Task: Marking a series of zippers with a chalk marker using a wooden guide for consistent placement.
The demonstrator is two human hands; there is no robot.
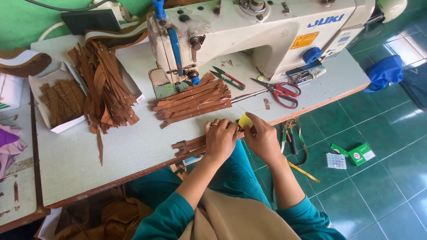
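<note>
Head view: both hands pinch brown zipper, right holds yellow chalk; green box on floor.

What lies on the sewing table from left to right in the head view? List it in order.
White box of brown strips → loose heap of brown zippers → neat zipper stack → thread snips → red-handled scissors.

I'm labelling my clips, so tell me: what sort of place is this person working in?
Most likely a small sewing workshop. An industrial sewing machine stands on the work table, piles of brown zippers lie beside it, and red-handled scissors rest nearby.
</note>
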